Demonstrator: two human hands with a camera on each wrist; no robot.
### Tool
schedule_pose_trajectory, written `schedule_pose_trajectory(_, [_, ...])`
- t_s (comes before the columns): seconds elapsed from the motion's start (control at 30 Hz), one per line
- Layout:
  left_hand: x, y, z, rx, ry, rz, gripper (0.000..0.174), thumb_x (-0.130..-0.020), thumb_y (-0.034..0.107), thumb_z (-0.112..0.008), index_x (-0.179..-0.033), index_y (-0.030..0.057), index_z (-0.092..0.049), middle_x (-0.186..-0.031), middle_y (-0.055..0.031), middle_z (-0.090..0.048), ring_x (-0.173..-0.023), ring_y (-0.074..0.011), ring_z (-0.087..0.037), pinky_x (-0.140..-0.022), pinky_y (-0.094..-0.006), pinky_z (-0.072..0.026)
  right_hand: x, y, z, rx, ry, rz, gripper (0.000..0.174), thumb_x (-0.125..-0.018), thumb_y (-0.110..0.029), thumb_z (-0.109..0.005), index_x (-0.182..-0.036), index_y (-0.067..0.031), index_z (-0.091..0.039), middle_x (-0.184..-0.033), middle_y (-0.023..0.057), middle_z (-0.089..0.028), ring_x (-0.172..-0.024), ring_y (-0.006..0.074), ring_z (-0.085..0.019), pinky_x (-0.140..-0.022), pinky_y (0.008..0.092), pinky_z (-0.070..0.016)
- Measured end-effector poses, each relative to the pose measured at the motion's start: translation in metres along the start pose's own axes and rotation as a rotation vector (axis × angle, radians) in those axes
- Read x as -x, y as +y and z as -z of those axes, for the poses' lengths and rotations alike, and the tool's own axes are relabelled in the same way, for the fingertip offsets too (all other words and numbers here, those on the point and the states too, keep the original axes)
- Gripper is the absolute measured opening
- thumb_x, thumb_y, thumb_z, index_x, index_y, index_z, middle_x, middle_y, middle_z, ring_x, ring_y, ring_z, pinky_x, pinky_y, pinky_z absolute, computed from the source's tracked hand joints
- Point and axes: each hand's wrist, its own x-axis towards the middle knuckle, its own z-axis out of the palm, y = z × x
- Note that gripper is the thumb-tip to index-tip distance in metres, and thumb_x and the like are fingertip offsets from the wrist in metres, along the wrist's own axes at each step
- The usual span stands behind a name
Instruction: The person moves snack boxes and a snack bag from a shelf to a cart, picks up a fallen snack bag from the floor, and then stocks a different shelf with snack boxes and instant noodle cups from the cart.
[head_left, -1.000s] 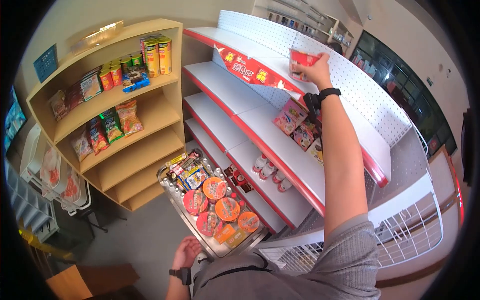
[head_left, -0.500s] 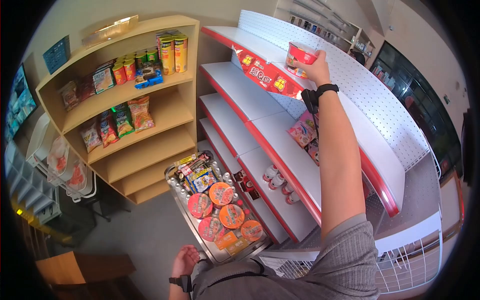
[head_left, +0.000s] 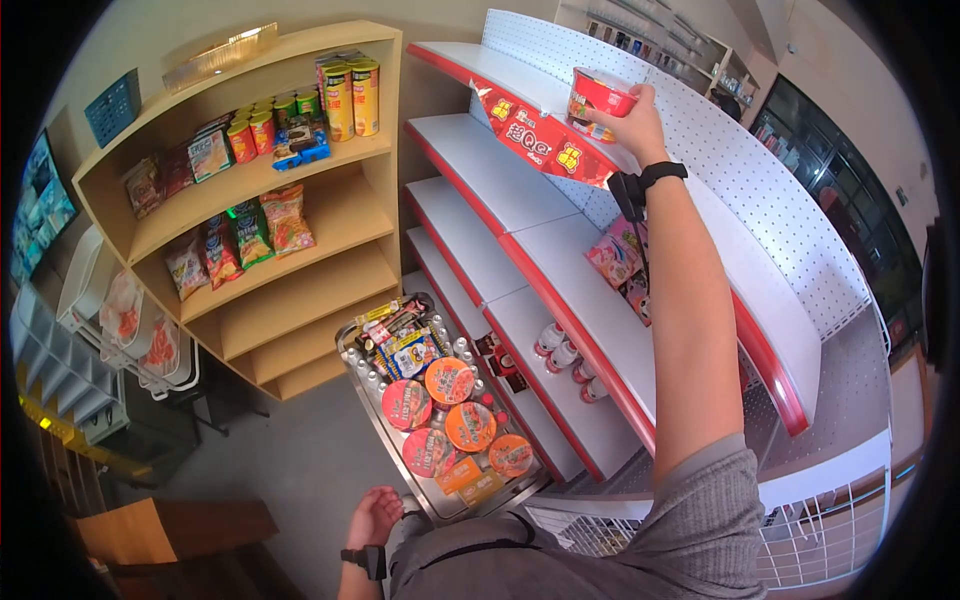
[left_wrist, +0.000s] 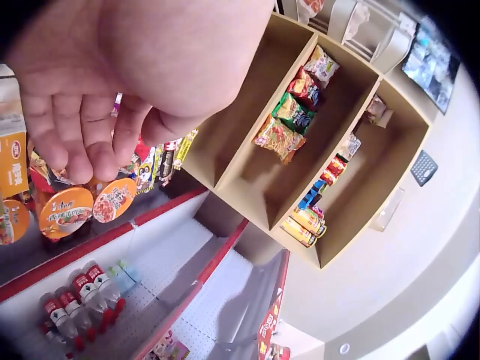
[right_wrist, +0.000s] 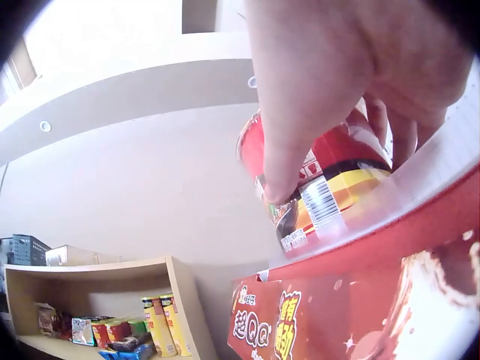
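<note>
My right hand grips a red instant noodle tub at the top shelf of the white rack, thumb on one side and fingers round the other. In the right wrist view the tub stands at the shelf's red front edge, its barcode facing the camera. Low beside the cart, my left hand hangs with loosely bent fingers and holds nothing. Orange-lidded and pink-lidded noodle tubs stand on that cart, along with small boxes and snack packs.
A red printed banner hangs off the top shelf's edge. Lower shelves hold pink packets and red-labelled bottles. To the left, a wooden shelf unit carries chip bags and tall yellow cans. A white wire basket stands at right.
The view has shifted, moving the racks and cart rightward in the frame. The noodle tub stays in my right hand at the top shelf. My left hand still hangs by the cart.
</note>
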Motion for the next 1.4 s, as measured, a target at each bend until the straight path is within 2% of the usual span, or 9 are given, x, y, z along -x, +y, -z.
schedule_pose_trajectory(0.4, [0.000, 0.000, 0.016, -0.002, -0.041, 0.013, 0.023, -0.101, 0.025, -0.056, -0.110, 0.0046, -0.063, -0.098, -0.0079, -0.068, -0.091, -0.0216, -0.066, -0.086, -0.0369, -0.0544, -0.001, 0.011, -0.011, -0.055, -0.033, -0.052, 0.112, -0.059, -0.050, -0.095, -0.136, 0.0024, -0.034, -0.123, 0.0325, -0.061, -0.112, 0.0438, -0.065, -0.096, 0.0441, -0.0540])
schedule_pose_trajectory(0.53, [-0.006, -0.004, 0.024, 0.042, 0.080, 0.082, 0.025, -0.103, 0.026, -0.053, -0.107, 0.0057, -0.067, -0.100, -0.0051, -0.072, -0.093, -0.0189, -0.068, -0.086, -0.0341, -0.0547, 0.005, 0.010, -0.030, 0.334, 0.386, 0.139, 0.115, -0.068, -0.053, -0.088, -0.146, 0.0053, -0.027, -0.125, 0.0324, -0.060, -0.119, 0.0500, -0.058, -0.106, 0.0457, -0.0464])
schedule_pose_trajectory(0.6, [-0.008, -0.004, 0.026, 0.024, 0.061, 0.074, 0.025, -0.104, 0.025, -0.052, -0.108, 0.0044, -0.066, -0.102, -0.0055, -0.072, -0.094, -0.0187, -0.068, -0.088, -0.0332, -0.0548, 0.040, -0.028, -0.016, 0.406, 0.505, 0.358, 0.087, -0.077, -0.042, -0.084, -0.139, 0.0031, -0.043, -0.124, 0.0267, -0.062, -0.115, 0.0452, -0.059, -0.106, 0.0448, -0.0448])
schedule_pose_trajectory(0.67, [-0.006, 0.006, 0.016, -0.018, 0.022, 0.085, 0.023, -0.105, 0.025, -0.051, -0.106, 0.0050, -0.063, -0.097, -0.0047, -0.069, -0.092, -0.0179, -0.066, -0.086, -0.0326, -0.0540, 0.112, -0.080, 0.000, 0.025, 0.420, 0.556, 0.070, -0.087, -0.040, -0.077, -0.133, 0.0060, -0.050, -0.130, 0.0283, -0.057, -0.126, 0.0424, -0.052, -0.108, 0.0481, -0.0395])
schedule_pose_trajectory(0.77, [-0.010, 0.006, 0.016, -0.056, 0.021, 0.093, 0.021, -0.103, 0.023, -0.052, -0.107, 0.0046, -0.061, -0.094, -0.0039, -0.067, -0.089, -0.0177, -0.065, -0.084, -0.0319, -0.0533, 0.258, -0.103, -0.003, -0.219, 0.103, 0.611, 0.033, -0.087, -0.015, -0.072, -0.115, -0.0019, -0.061, -0.112, 0.0171, -0.065, -0.106, 0.0334, -0.063, -0.097, 0.0431, -0.0486])
schedule_pose_trajectory(0.87, [-0.014, 0.007, 0.016, -0.052, -0.001, 0.051, 0.021, -0.101, 0.022, -0.053, -0.108, 0.0048, -0.061, -0.095, -0.0036, -0.066, -0.089, -0.0177, -0.064, -0.084, -0.0310, -0.0529, 0.413, -0.074, -0.046, -0.393, -0.491, 0.210, 0.031, -0.086, -0.008, -0.069, -0.116, -0.0031, -0.061, -0.107, 0.0176, -0.063, -0.102, 0.0359, -0.064, -0.091, 0.0429, -0.0511])
schedule_pose_trajectory(1.07, [-0.024, 0.000, 0.030, -0.092, 0.025, 0.146, 0.020, -0.100, 0.022, -0.056, -0.110, 0.0061, -0.062, -0.094, -0.0029, -0.066, -0.089, -0.0175, -0.064, -0.083, -0.0314, -0.0531, 0.706, 0.033, -0.138, -0.520, -1.048, -0.447, 0.030, -0.093, -0.021, -0.066, -0.113, 0.0016, -0.060, -0.090, 0.0146, -0.068, -0.086, 0.0277, -0.070, -0.076, 0.0366, -0.0547])
schedule_pose_trajectory(1.2, [-0.075, -0.031, 0.069, -0.193, 0.128, 0.226, 0.030, -0.102, 0.024, -0.056, -0.128, 0.0089, -0.056, -0.103, -0.0050, -0.066, -0.091, -0.0197, -0.065, -0.082, -0.0342, -0.0553, 0.703, 0.008, -0.127, -0.488, -1.506, -0.912, 0.042, -0.096, -0.029, -0.065, -0.124, 0.0008, -0.055, -0.086, 0.0114, -0.068, -0.089, 0.0201, -0.071, -0.076, 0.0342, -0.0564])
schedule_pose_trajectory(1.4, [-0.132, -0.040, 0.031, -0.635, 0.304, 0.204, 0.066, -0.099, 0.030, -0.067, -0.154, 0.0199, -0.033, -0.135, -0.0102, -0.056, -0.096, -0.0243, -0.065, -0.081, -0.0356, -0.0595, 0.709, 0.009, -0.119, -0.809, -1.193, -1.178, 0.038, -0.099, -0.026, -0.059, -0.127, -0.0005, -0.054, -0.104, 0.0114, -0.068, -0.096, 0.0204, -0.071, -0.081, 0.0333, -0.0586])
